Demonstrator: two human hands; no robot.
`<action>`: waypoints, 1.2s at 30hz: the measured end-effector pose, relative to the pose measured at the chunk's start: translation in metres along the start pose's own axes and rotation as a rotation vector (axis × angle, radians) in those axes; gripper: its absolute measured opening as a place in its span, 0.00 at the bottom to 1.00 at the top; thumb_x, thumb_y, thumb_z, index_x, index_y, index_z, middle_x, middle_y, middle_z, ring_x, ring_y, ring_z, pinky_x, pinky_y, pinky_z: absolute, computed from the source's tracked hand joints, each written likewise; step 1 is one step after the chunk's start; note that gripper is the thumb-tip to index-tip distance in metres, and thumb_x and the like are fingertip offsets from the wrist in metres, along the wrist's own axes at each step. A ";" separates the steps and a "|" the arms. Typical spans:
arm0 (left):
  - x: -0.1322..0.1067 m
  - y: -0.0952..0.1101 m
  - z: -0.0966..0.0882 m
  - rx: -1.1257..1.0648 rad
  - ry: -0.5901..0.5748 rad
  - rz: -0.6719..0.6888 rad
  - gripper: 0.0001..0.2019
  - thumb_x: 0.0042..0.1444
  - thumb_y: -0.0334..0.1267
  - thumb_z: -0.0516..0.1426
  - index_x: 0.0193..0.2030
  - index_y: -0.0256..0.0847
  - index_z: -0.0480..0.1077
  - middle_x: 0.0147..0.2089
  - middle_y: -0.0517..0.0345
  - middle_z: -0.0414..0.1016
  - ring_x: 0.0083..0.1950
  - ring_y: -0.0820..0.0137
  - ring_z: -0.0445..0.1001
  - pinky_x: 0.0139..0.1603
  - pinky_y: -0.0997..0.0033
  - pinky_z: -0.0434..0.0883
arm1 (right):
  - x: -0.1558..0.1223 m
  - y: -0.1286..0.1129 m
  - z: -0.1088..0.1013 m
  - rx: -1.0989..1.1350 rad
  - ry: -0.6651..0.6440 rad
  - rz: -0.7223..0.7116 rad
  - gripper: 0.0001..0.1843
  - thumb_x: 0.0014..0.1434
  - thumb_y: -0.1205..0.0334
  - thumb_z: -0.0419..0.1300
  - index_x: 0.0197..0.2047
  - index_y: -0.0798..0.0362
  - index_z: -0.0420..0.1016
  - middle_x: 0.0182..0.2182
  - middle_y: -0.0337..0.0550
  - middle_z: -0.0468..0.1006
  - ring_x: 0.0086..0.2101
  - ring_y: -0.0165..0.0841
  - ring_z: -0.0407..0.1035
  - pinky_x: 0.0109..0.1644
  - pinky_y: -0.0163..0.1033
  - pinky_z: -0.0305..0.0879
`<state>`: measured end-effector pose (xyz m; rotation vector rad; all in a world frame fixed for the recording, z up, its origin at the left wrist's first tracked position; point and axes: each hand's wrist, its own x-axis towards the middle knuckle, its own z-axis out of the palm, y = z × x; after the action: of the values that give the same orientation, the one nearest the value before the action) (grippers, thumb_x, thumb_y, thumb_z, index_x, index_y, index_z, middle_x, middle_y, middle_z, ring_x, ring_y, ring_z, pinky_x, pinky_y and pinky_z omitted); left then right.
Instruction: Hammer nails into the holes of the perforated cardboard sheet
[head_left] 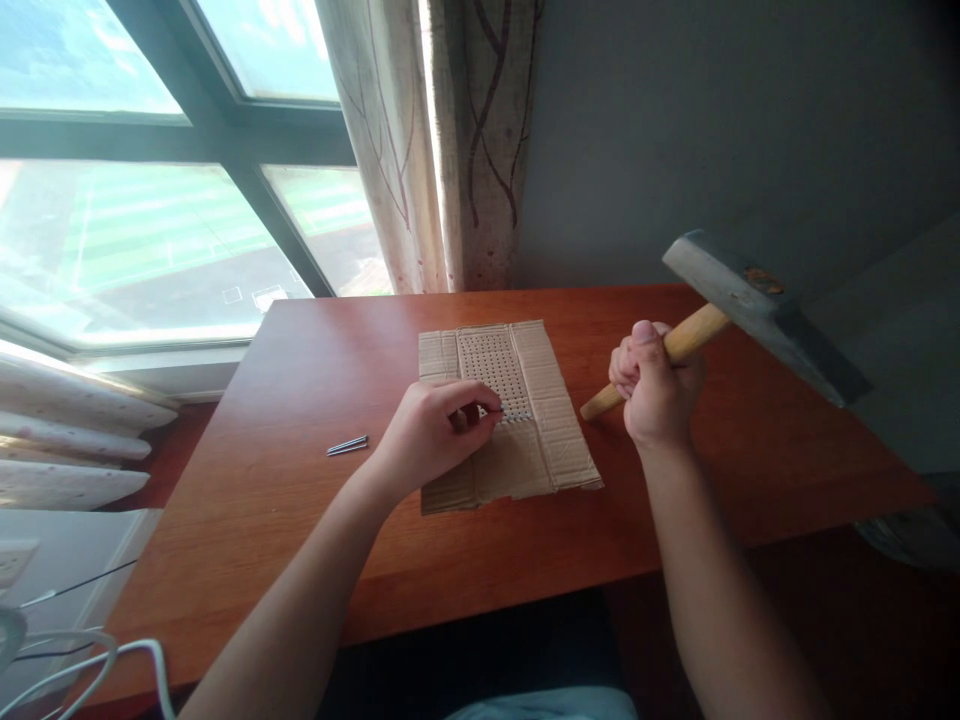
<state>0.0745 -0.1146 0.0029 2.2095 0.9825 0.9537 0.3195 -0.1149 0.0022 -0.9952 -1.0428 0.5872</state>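
Note:
My left hand [442,425] rests over a piece of brown cardboard [510,468], thumb and forefinger pinched on a nail, most of it hidden by the fingers. Rows of small holes cover the middle of the cardboard, and the pinch is at the near end of these rows. To the right, my right hand [656,385] is wrapped round the wooden handle of a hammer [735,290]. The hammer is raised and tilted, its grey metal head up to the right, apart from the cardboard. A few loose nails [347,446] lie on the table left of my left hand.
The cardboard lies flat on a reddish-brown wooden table [277,380]. Behind the table are a patterned curtain [487,140] and a grey wall [712,130], with a window frame [247,140] at the left. White cables [139,645] hang near the lower left corner.

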 end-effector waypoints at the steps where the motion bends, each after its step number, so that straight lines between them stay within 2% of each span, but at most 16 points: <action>1: 0.000 0.000 0.000 -0.003 0.004 -0.002 0.05 0.54 0.27 0.60 0.33 0.39 0.76 0.27 0.63 0.75 0.26 0.79 0.70 0.30 0.82 0.68 | -0.001 0.000 0.000 -0.010 -0.001 0.002 0.30 0.60 0.44 0.63 0.21 0.49 0.51 0.14 0.28 0.49 0.15 0.22 0.44 0.16 0.34 0.40; 8: -0.001 -0.001 0.001 0.004 0.009 -0.008 0.04 0.55 0.30 0.60 0.33 0.40 0.76 0.27 0.63 0.75 0.25 0.79 0.69 0.28 0.81 0.68 | -0.006 -0.005 0.004 -0.039 -0.104 0.009 0.30 0.61 0.44 0.62 0.21 0.49 0.49 0.15 0.29 0.49 0.16 0.23 0.46 0.17 0.33 0.41; 12: -0.003 -0.003 0.002 0.012 0.014 0.028 0.05 0.54 0.28 0.60 0.33 0.40 0.76 0.28 0.62 0.76 0.26 0.78 0.70 0.29 0.80 0.68 | -0.006 -0.008 0.006 -0.055 -0.187 0.046 0.29 0.62 0.44 0.61 0.21 0.50 0.52 0.16 0.29 0.51 0.17 0.23 0.47 0.19 0.33 0.43; 16: -0.004 -0.006 0.005 -0.008 0.032 0.036 0.04 0.54 0.29 0.60 0.32 0.40 0.76 0.28 0.62 0.77 0.26 0.78 0.71 0.29 0.80 0.68 | -0.007 -0.019 -0.003 -0.251 -0.288 0.104 0.27 0.63 0.44 0.59 0.22 0.51 0.55 0.17 0.31 0.55 0.19 0.24 0.50 0.22 0.33 0.47; 18: -0.005 -0.007 0.006 -0.008 0.031 0.029 0.05 0.54 0.29 0.59 0.33 0.40 0.76 0.28 0.62 0.77 0.26 0.78 0.71 0.28 0.80 0.67 | -0.008 -0.028 -0.012 -0.444 -0.375 0.110 0.24 0.62 0.45 0.62 0.24 0.51 0.60 0.19 0.31 0.58 0.21 0.25 0.52 0.23 0.33 0.49; 21: -0.005 -0.007 0.007 -0.007 0.042 0.025 0.05 0.54 0.28 0.59 0.33 0.41 0.76 0.28 0.62 0.77 0.26 0.77 0.71 0.28 0.80 0.67 | -0.010 -0.043 -0.026 -0.689 -0.591 0.107 0.19 0.62 0.47 0.62 0.29 0.52 0.66 0.21 0.32 0.62 0.22 0.26 0.55 0.24 0.33 0.49; 24: -0.006 -0.007 0.008 -0.019 0.047 0.025 0.05 0.53 0.28 0.60 0.33 0.40 0.76 0.28 0.62 0.77 0.26 0.78 0.70 0.28 0.80 0.67 | -0.012 -0.059 -0.032 -0.805 -0.779 0.130 0.19 0.65 0.46 0.57 0.30 0.52 0.67 0.20 0.31 0.60 0.20 0.25 0.53 0.22 0.33 0.46; 26: -0.006 -0.008 0.008 -0.028 0.046 0.020 0.06 0.53 0.27 0.60 0.33 0.40 0.77 0.28 0.62 0.76 0.26 0.78 0.70 0.29 0.80 0.67 | -0.012 -0.072 -0.030 -0.862 -0.854 0.110 0.21 0.66 0.45 0.56 0.28 0.52 0.66 0.19 0.32 0.61 0.20 0.25 0.54 0.22 0.34 0.46; 32: -0.007 -0.010 0.009 -0.030 0.032 0.004 0.06 0.52 0.27 0.60 0.34 0.41 0.77 0.28 0.63 0.76 0.27 0.78 0.70 0.29 0.80 0.66 | -0.012 -0.111 -0.012 -1.019 -0.894 0.032 0.24 0.70 0.45 0.50 0.27 0.51 0.59 0.19 0.33 0.62 0.21 0.26 0.56 0.26 0.36 0.48; 36: -0.006 -0.010 0.009 -0.042 0.041 0.004 0.06 0.52 0.27 0.60 0.33 0.40 0.77 0.28 0.63 0.76 0.26 0.78 0.70 0.30 0.80 0.66 | -0.017 -0.113 -0.006 -1.067 -0.877 0.035 0.24 0.70 0.43 0.47 0.28 0.50 0.59 0.20 0.34 0.65 0.22 0.28 0.60 0.28 0.37 0.50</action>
<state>0.0744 -0.1154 -0.0115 2.1663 0.9684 1.0163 0.3127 -0.1830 0.0945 -1.7310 -2.2434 0.4804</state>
